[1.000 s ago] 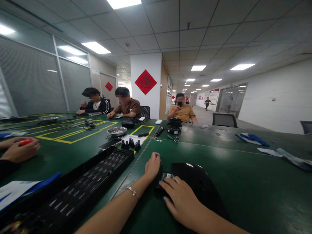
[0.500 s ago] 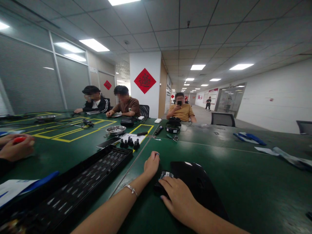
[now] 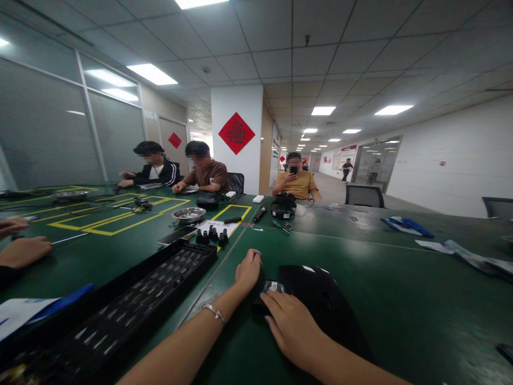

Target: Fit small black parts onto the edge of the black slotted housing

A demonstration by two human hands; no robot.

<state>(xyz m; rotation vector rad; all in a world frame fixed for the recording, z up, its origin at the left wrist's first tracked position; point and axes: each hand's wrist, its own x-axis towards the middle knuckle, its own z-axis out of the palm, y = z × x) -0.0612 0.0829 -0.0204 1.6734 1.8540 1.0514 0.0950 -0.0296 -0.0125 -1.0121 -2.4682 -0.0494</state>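
Small silvery part [image 3: 273, 287] lies at the left edge of a glossy black flat panel [image 3: 324, 299]. Right hand [image 3: 292, 329] lies flat, fingers spread, fingertips touching the part. Left hand [image 3: 247, 270], just left of the panel, is loosely curled closed on the green table [image 3: 401, 299].

We see a smooth, faintly sheened top on the green table [image 3: 401, 299], a glossy black plastic sheet [image 3: 324, 305], a matt black plastic tray [image 3: 120, 315] and a shiny metal bowl [image 3: 188, 215].
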